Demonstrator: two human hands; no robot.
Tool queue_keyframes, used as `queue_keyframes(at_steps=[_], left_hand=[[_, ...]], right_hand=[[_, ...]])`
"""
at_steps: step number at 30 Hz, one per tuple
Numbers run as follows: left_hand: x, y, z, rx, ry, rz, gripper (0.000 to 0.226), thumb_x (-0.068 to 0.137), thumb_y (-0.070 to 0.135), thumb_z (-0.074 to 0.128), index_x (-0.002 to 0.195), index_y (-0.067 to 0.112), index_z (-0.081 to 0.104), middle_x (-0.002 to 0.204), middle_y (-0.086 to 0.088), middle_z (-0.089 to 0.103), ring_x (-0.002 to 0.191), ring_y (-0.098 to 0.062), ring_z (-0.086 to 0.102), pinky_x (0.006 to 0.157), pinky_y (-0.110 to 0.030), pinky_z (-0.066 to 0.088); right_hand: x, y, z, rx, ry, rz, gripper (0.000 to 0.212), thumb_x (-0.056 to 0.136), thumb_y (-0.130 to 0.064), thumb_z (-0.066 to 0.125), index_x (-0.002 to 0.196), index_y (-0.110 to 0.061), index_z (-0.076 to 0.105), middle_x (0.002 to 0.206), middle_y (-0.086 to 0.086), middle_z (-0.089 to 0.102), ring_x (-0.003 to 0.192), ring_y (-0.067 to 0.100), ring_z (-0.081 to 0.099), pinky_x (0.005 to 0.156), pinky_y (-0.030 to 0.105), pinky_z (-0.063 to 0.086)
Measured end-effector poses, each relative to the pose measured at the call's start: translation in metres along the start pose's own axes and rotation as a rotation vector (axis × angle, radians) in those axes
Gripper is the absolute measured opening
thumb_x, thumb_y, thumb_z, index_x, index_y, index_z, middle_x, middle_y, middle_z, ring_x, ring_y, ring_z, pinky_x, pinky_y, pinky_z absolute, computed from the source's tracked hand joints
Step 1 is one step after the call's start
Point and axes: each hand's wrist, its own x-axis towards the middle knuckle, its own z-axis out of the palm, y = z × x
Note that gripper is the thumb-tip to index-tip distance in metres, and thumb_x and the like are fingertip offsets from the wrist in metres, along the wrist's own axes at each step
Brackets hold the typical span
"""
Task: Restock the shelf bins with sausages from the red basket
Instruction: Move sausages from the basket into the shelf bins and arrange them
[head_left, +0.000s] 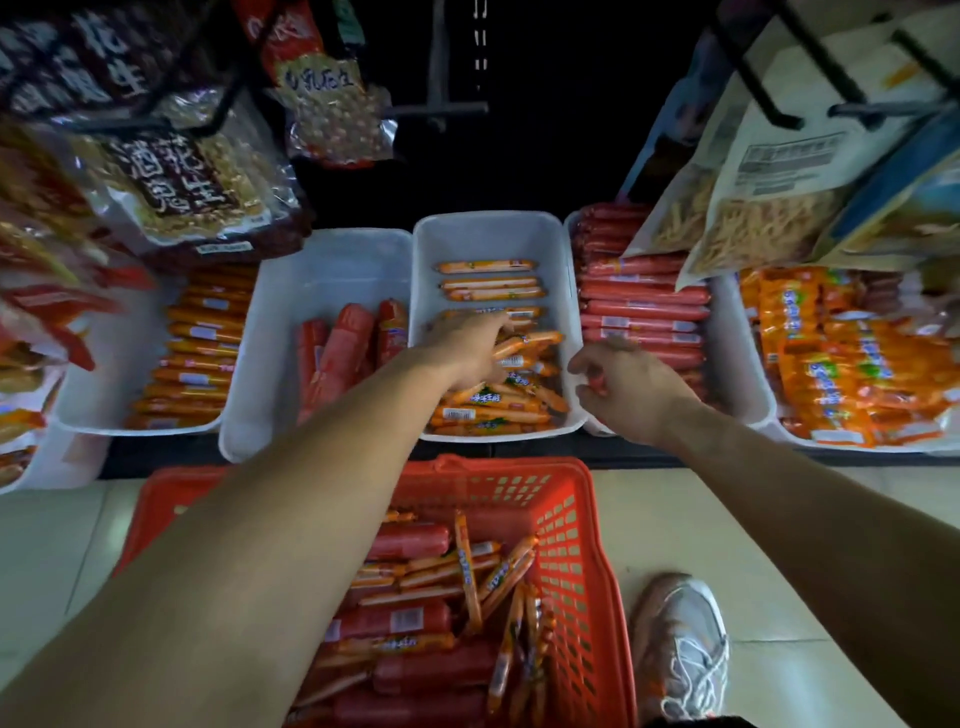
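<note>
A red basket on the floor below me holds thick red sausages and several thin orange ones. On the shelf stands a row of white bins. My left hand reaches into the middle bin and lies on a pile of thin orange sausages; whether it grips any I cannot tell. My right hand hovers at the front left corner of the bin of red sausages, fingers curled around a small red sausage end.
The bin left of the middle one holds a few red sausages. Bins farther left and right hold orange packs. Snack bags hang from hooks above both sides. My shoe stands right of the basket.
</note>
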Motion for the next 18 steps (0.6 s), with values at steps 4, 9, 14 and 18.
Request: queue_keyframes(at_steps=[4, 9, 14, 18], left_hand=[[-0.006, -0.016, 0.007, 0.024, 0.014, 0.02, 0.098, 0.067, 0.052, 0.084, 0.149, 0.036, 0.033, 0.153, 0.001, 0.038, 0.138, -0.025, 0.038, 0.112, -0.046, 0.036], [-0.011, -0.031, 0.011, 0.246, -0.08, 0.036, 0.115, 0.073, 0.039, 0.084, 0.158, 0.027, 0.008, 0.164, -0.001, 0.017, 0.147, -0.024, 0.026, 0.116, -0.04, 0.033], [0.002, -0.028, 0.005, 0.157, -0.098, 0.018, 0.113, 0.074, 0.036, 0.084, 0.158, 0.025, 0.008, 0.165, -0.001, 0.012, 0.15, -0.024, 0.019, 0.12, -0.042, 0.025], [0.009, -0.026, 0.0, 0.306, -0.039, 0.052, 0.115, 0.067, 0.056, 0.083, 0.155, 0.025, 0.016, 0.158, -0.002, 0.02, 0.145, -0.025, 0.018, 0.117, -0.044, 0.029]], right_hand=[[-0.003, -0.001, 0.004, -0.024, -0.051, 0.026, 0.04, 0.09, -0.03, 0.062, 0.128, -0.025, 0.054, 0.124, 0.002, 0.047, 0.105, 0.031, 0.059, 0.087, 0.044, 0.051], [-0.009, 0.004, 0.009, -0.033, -0.048, 0.013, 0.045, 0.093, -0.039, 0.058, 0.135, -0.03, 0.046, 0.129, 0.001, 0.045, 0.108, 0.03, 0.058, 0.082, 0.038, 0.046], [-0.013, 0.008, 0.013, -0.01, -0.041, 0.018, 0.043, 0.097, -0.038, 0.054, 0.138, -0.034, 0.042, 0.131, 0.0, 0.048, 0.108, 0.026, 0.059, 0.076, 0.034, 0.04], [-0.012, 0.005, 0.011, -0.011, -0.05, 0.032, 0.044, 0.095, -0.041, 0.055, 0.137, -0.034, 0.041, 0.13, -0.001, 0.048, 0.105, 0.024, 0.06, 0.076, 0.033, 0.041]])
